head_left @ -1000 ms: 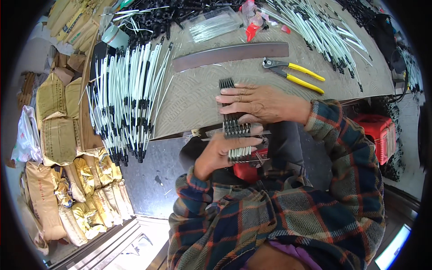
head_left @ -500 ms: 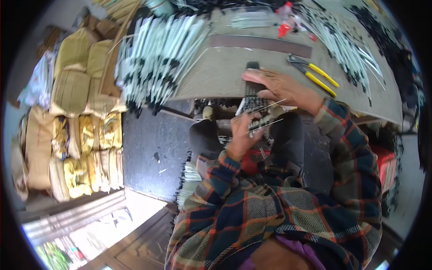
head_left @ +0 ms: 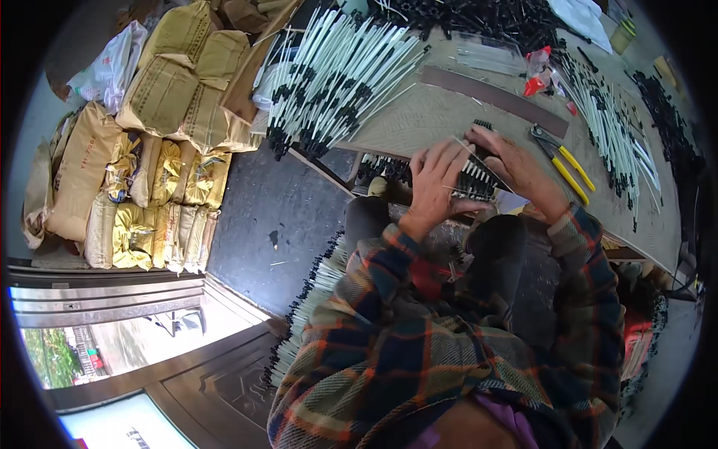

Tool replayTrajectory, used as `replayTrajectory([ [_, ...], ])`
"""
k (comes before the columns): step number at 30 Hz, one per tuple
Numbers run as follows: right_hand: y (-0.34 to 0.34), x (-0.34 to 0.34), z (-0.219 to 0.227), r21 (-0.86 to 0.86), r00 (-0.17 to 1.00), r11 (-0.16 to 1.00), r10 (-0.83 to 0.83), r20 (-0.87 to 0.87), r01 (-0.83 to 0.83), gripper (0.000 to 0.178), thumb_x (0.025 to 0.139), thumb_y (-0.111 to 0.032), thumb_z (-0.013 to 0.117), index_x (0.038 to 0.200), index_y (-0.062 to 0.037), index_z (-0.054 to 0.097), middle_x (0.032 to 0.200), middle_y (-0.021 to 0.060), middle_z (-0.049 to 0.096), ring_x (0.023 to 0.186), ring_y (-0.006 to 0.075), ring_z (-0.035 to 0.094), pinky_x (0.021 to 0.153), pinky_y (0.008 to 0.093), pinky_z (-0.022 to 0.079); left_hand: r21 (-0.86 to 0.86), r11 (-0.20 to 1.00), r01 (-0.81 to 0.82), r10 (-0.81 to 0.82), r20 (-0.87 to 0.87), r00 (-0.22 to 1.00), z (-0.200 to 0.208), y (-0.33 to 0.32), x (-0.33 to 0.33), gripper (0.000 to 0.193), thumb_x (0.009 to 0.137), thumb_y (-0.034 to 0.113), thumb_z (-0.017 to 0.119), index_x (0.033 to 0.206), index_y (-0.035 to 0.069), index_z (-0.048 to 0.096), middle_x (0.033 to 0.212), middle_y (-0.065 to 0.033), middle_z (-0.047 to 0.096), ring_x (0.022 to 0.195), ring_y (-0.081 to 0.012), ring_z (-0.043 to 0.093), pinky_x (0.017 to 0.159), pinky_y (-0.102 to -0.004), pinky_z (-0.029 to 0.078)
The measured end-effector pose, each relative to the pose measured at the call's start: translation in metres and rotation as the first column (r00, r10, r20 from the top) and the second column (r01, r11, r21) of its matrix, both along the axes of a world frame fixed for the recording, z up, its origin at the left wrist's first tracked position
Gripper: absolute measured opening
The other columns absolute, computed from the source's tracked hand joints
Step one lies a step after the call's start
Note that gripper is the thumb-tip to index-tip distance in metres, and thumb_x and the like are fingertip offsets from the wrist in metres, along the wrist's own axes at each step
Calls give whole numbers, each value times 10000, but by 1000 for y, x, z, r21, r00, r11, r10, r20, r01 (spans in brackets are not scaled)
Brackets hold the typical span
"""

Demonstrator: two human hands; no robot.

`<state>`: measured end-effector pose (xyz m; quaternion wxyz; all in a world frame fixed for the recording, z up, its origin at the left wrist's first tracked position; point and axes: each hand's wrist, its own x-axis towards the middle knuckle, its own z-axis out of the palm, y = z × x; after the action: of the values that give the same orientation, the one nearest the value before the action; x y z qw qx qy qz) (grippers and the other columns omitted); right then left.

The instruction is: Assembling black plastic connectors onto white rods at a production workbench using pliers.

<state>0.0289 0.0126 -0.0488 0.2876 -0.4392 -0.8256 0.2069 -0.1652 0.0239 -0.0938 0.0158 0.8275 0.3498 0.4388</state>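
We held a dark, ribbed bundle (head_left: 477, 175) in our left hand (head_left: 431, 187) and right hand (head_left: 523, 170), fingers clamped on it, pliers (head_left: 575, 168) at its three o'clock.

Bundle (head_left: 476, 178) partly hidden by hands (head_left: 434, 184), plaid shirt (head_left: 434, 359) cut off below

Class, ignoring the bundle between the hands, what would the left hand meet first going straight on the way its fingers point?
The left hand would probably meet the right hand first, just up and to the right, though depth is unclear. The flat brown strip lies beyond.
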Motion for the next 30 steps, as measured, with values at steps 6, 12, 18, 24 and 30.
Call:
replayTrajectory([
  [6,10,7,-5,-146,990,986,-90,-112,74,444,902,-212,400,1305,-73,276,1185,155,521,1077,315,509,877,359,403,-78,912,403,-402,-376,835,15,31,-7,923,494,342,759,1291,90,368,1313,-61,400,1250,-223,329,1031,-380,255],
  [12,15,18,6,-159,995,983,-96,-18,92,407,921,-223,358,1290,-56,322,1141,139,559,1048,265,535,882,331,392,-208,789,578,-594,-499,631,27,53,3,962,461,200,761,1320,172,331,1354,-10,361,1251,-180,332,1037,-309,278],
  [18,100,42,32,-180,922,983,-110,-372,45,332,934,-233,378,1094,19,523,916,76,634,955,149,557,873,279,395,-282,738,613,-667,-442,600,33,58,-4,783,555,156,607,1295,77,362,1340,-53,377,1233,-203,358,1031,-329,292],
  [24,206,92,13,127,812,895,-443,380,428,192,768,-213,591,895,-68,596,856,85,623,796,269,597,683,346,469,-310,712,630,-697,-424,579,36,57,5,750,564,145,609,1276,65,383,1321,-52,399,1226,-202,368,1027,-331,297],
  [30,214,71,21,329,675,847,-532,511,418,215,756,-209,496,729,-28,611,747,149,624,706,323,616,638,413,496,-313,714,626,-693,-440,570,37,61,-1,764,548,154,630,1267,64,389,1312,-57,405,1226,-203,366,1028,-329,294],
])
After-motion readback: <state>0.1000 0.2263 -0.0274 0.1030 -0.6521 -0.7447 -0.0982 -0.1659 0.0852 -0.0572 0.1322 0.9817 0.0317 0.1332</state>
